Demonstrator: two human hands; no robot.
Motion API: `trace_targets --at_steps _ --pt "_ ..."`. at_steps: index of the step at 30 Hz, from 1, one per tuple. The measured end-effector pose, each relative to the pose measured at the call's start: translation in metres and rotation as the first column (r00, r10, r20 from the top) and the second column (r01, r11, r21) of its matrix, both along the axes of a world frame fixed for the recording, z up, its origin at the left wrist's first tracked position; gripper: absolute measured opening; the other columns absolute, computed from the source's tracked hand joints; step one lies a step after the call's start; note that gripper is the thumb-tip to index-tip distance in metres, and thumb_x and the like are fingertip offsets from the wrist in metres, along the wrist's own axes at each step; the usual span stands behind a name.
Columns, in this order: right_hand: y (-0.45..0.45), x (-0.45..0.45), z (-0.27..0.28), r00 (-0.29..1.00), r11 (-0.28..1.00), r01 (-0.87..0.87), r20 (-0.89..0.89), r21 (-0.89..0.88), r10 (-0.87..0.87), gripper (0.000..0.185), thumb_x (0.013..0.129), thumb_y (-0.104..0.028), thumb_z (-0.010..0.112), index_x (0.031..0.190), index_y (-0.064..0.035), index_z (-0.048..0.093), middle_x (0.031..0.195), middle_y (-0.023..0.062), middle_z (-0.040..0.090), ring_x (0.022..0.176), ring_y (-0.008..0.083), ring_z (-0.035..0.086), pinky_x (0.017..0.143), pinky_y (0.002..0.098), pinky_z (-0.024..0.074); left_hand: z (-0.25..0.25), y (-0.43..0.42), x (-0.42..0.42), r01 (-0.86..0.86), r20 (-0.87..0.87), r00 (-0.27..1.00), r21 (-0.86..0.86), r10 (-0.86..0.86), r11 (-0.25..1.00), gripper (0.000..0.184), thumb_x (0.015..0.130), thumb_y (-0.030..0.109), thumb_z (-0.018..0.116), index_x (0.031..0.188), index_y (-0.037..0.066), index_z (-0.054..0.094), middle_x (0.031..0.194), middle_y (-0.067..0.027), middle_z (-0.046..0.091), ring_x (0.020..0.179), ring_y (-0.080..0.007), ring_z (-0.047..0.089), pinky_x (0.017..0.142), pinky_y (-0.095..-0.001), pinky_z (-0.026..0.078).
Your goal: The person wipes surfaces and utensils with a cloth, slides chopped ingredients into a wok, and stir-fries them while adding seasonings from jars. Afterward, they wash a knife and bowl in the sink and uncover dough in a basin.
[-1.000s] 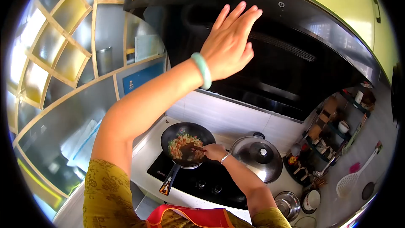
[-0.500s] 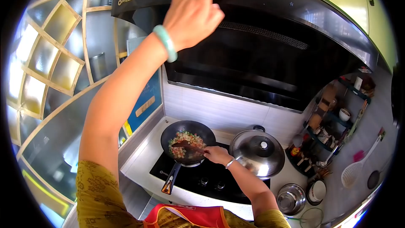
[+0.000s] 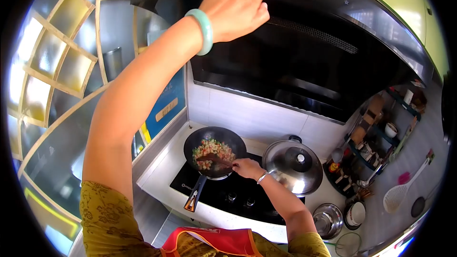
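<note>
My left hand (image 3: 239, 8), with a pale green bangle (image 3: 205, 31) at its wrist, is raised in front of the black range hood (image 3: 290, 62). Its fingers are stretched apart near the control strip, some tips cut off by the upper border; I cannot tell whether they touch it. Lower down, my right hand (image 3: 246, 167) grips the handle of a wooden spatula (image 3: 213, 159). The spatula's blade lies among diced, mixed-colour food (image 3: 219, 148) inside a dark wok (image 3: 236, 139). The wok sits on the left burner, its handle (image 3: 194, 196) pointing toward me.
A lidded steel pan (image 3: 278, 162) stands on the stove's right side. Steel bowls (image 3: 327, 216) rest on the counter further right. A corner rack (image 3: 357, 154) holds bottles and containers, and a white skimmer (image 3: 396, 197) hangs on the right wall. Partition glass (image 3: 52, 162) stands at left.
My left hand has shifted right along the hood, its fingers still spread. The spatula has moved slightly within the food while my right hand keeps hold of it. The view has tilted a little.
</note>
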State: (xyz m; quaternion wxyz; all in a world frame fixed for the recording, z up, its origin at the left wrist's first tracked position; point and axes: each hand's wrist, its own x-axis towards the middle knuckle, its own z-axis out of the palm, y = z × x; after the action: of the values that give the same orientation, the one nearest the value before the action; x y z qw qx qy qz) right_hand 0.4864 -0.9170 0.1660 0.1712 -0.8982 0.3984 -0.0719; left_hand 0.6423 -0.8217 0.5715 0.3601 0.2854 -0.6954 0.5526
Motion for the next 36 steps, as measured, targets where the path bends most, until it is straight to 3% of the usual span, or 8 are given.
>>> trace_targets --at_steps 2,6,9,13,20,26,33,36 --pt "-0.004 -0.003 0.010 0.997 1.000 -0.026 -0.077 -0.010 0.025 0.027 0.082 -0.031 0.052 0.101 -0.0146 0.061 0.095 0.0113 0.063 0.092 0.0301 0.058 0.077 0.0405 0.0461 -0.022 0.010 0.015 0.125 -0.047 0.990 -0.178 -0.136 0.976 0.050 0.075 0.004 0.050 0.124 0.007 0.038 0.122 -0.0080 0.049 0.125 -0.0282 0.035 0.107 -0.0476 0.012" --pt "-0.029 -0.010 0.025 0.956 0.974 -0.219 -0.186 0.056 0.225 0.028 0.079 -0.025 0.053 0.094 -0.0040 0.063 0.091 0.0174 0.062 0.087 0.0328 0.058 0.077 0.0405 0.0453 -0.171 0.037 0.057 0.223 -0.342 0.928 0.186 -0.150 0.957 0.058 0.072 0.002 0.049 0.128 0.003 0.033 0.125 -0.0135 0.045 0.124 -0.0305 0.035 0.105 -0.0495 0.016" --pt "-0.033 -0.001 0.048 0.904 0.933 -0.159 -0.333 0.322 0.270 0.024 0.079 -0.021 0.051 0.087 -0.0022 0.063 0.062 0.0101 0.060 0.057 0.0197 0.057 0.054 0.0339 0.0447 -0.340 0.051 0.082 0.340 -0.633 0.761 0.576 0.142 0.743 0.051 0.074 0.002 0.050 0.123 0.002 0.035 0.128 -0.0158 0.041 0.124 -0.0318 0.035 0.105 -0.0473 0.019" --pt "-0.049 0.028 -0.005 0.899 0.948 -0.316 -0.329 -0.029 0.289 0.023 0.079 -0.023 0.049 0.088 -0.0075 0.064 0.088 0.0150 0.063 0.085 0.0344 0.058 0.074 0.0423 0.0454 -0.558 0.078 0.110 0.558 -0.785 0.300 0.605 0.542 0.568 0.055 0.085 0.019 0.054 0.127 -0.008 0.031 0.127 -0.0266 0.039 0.120 -0.0359 0.037 0.101 -0.0384 0.029" --pt "-0.083 0.076 0.005 0.961 0.973 -0.231 -0.153 0.020 0.231 0.024 0.080 -0.023 0.045 0.087 -0.0124 0.066 0.089 0.0167 0.063 0.085 0.0333 0.060 0.073 0.0428 0.0474 -0.567 0.078 0.097 0.888 -0.606 0.201 0.444 0.770 0.118 0.060 0.083 0.028 0.061 0.126 -0.005 0.034 0.102 -0.0186 0.057 0.090 -0.0235 0.060 0.077 -0.0299 0.047" --pt "-0.050 0.057 -0.030 0.970 0.988 -0.108 -0.231 -0.107 0.081 0.021 0.079 -0.022 0.047 0.089 -0.0135 0.065 0.087 0.0154 0.063 0.081 0.0334 0.060 0.071 0.0446 0.0471 -0.518 0.062 0.079 0.968 -0.568 0.000 -0.207 0.823 -0.143 0.077 0.083 0.014 0.060 0.140 0.016 0.007 0.075 -0.0107 0.053 0.054 -0.0182 0.056 0.048 -0.0321 0.050" --pt "-0.015 -0.007 0.099 0.819 0.996 -0.064 -0.574 -0.062 0.017 0.023 0.079 -0.024 0.054 0.099 -0.0174 0.063 0.081 0.0101 0.064 0.079 0.0312 0.061 0.064 0.0408 0.0479 -0.541 0.058 0.082 0.940 -0.596 -0.058 -0.303 0.801 -0.157 0.088 0.085 0.011 0.057 0.139 0.028 -0.011 0.070 -0.0086 0.050 0.048 -0.0186 0.054 0.043 -0.0343 0.048" --pt "-0.010 0.006 0.051 0.863 0.992 -0.070 -0.506 -0.107 0.006 0.024 0.080 -0.025 0.053 0.101 -0.0170 0.062 0.084 0.0104 0.064 0.082 0.0297 0.061 0.066 0.0403 0.0479 -0.545 0.057 0.085 0.912 -0.610 -0.096 -0.371 0.786 -0.176 0.088 0.086 0.011 0.057 0.139 0.030 -0.011 0.068 -0.0081 0.050 0.048 -0.0192 0.055 0.042 -0.0350 0.048"
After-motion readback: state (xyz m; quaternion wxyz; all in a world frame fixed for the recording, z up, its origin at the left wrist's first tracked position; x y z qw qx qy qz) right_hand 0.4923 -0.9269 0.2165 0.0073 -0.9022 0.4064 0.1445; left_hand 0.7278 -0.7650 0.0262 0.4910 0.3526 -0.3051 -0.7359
